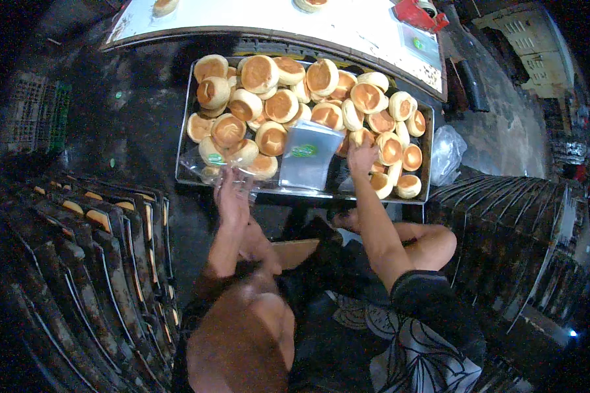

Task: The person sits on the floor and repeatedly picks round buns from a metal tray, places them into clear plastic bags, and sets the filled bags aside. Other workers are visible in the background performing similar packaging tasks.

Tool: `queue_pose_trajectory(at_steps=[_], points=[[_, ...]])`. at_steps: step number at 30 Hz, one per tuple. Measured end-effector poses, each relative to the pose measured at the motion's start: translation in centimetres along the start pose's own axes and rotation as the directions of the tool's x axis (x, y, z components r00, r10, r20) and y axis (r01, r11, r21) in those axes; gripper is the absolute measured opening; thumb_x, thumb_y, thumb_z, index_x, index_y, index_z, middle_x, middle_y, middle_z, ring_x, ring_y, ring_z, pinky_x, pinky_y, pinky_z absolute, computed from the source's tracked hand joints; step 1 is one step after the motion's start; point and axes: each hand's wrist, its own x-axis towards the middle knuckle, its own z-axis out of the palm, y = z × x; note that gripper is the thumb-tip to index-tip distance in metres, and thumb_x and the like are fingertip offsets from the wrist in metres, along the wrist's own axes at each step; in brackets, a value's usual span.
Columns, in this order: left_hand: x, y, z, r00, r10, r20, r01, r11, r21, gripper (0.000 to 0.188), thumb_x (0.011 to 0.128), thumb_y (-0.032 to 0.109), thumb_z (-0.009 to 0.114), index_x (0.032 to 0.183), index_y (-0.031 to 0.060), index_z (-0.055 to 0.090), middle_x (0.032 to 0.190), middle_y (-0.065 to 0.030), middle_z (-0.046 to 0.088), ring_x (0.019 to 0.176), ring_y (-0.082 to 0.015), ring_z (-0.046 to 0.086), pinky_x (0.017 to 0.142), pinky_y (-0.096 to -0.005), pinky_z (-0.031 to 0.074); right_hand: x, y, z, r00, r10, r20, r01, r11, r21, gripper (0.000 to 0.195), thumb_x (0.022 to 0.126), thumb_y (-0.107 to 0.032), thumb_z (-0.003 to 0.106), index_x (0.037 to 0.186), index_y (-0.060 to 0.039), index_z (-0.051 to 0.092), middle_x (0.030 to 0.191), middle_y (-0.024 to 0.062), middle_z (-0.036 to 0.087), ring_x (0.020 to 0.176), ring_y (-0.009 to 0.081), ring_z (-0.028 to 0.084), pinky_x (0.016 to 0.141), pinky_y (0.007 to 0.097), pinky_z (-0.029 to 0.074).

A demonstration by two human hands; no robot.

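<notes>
Many round browned buns lie heaped in a shallow metal tray before me. At the tray's near left corner my left hand holds a clear plastic bag with a green print, spread near the buns; whether a bun is inside cannot be told. My right hand reaches over the tray's right half, its fingers on a bun. Between the hands, a stack of clear plastic bags with a green print rests on the buns and the tray's near side.
Beyond the tray is a white tabletop with a few buns and a red object. Racks of dark trays stand at left and right. A clear plastic bag lies beside the tray's right end. Crates stand far left.
</notes>
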Motion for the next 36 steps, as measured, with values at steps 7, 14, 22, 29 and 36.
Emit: queue_pose_trajectory(at_steps=[7, 14, 22, 29, 36], points=[[0.7, -0.2, -0.3, 0.99, 0.135, -0.044, -0.14, 0.981, -0.131, 0.037, 0.085, 0.019, 0.048, 0.117, 0.0052, 0.039, 0.109, -0.0085, 0.048, 0.103, -0.0206, 0.046, 0.09, -0.037, 0.037, -13.3, -9.8, -7.7, 0.61, -0.79, -0.061, 0.755, 0.556, 0.347, 0.051, 0.055, -0.004, 0.065, 0.105, -0.0126, 0.057, 0.121, 0.01, 0.045, 0.108, 0.0332, 0.04, 0.09, 0.0403, 0.033], [-1.2, -2.0, 1.6, 0.936, -0.121, 0.329, 0.099, 0.992, 0.084, 0.032, 0.085, 0.018, 0.044, 0.112, 0.0, 0.047, 0.109, -0.0098, 0.052, 0.101, -0.0198, 0.049, 0.088, -0.033, 0.038, -15.9, -12.4, -9.7, 0.644, -0.759, -0.093, 0.694, 0.529, 0.489, 0.043, 0.057, -0.009, 0.067, 0.099, -0.0082, 0.058, 0.113, 0.0086, 0.053, 0.097, 0.0321, 0.049, 0.083, 0.0407, 0.042], [-1.2, -1.9, 1.6, 0.776, 0.112, 0.621, -0.63, 0.096, 0.77, 0.042, 0.074, 0.01, 0.06, 0.112, 0.0, 0.048, 0.109, -0.0134, 0.051, 0.106, -0.0262, 0.045, 0.094, -0.0412, 0.031, -9.0, -3.3, -6.5, 0.845, -0.484, -0.23, 0.525, 0.832, 0.178, 0.045, 0.064, -0.011, 0.066, 0.107, -0.0029, 0.053, 0.121, 0.0168, 0.045, 0.108, 0.0356, 0.043, 0.092, 0.0433, 0.033], [8.8, -0.2, -5.5, 0.772, 0.062, 0.633, -0.308, -0.834, 0.458, 0.044, 0.071, 0.006, 0.054, 0.113, -0.0013, 0.047, 0.124, -0.0178, 0.041, 0.121, -0.0321, 0.029, 0.102, -0.0425, 0.017, -10.1, 0.0, -4.9, 0.807, -0.423, 0.413, 0.356, 0.905, 0.231, 0.052, 0.077, -0.026, 0.059, 0.117, 0.0021, 0.043, 0.121, 0.0244, 0.04, 0.114, 0.0399, 0.036, 0.097, 0.0416, 0.029], [2.6, 1.5, 1.1, 0.819, -0.137, 0.558, -0.532, -0.547, 0.647, 0.015, 0.069, 0.014, 0.06, 0.079, 0.0028, 0.061, 0.082, -0.0129, 0.06, 0.078, -0.0264, 0.059, 0.066, -0.0357, 0.046, -16.4, -7.1, -8.9, 0.59, -0.55, 0.591, 0.204, 0.81, 0.55, 0.038, 0.077, -0.024, 0.06, 0.103, 0.0031, 0.052, 0.095, 0.0186, 0.057, 0.088, 0.0287, 0.056, 0.078, 0.0333, 0.043]])
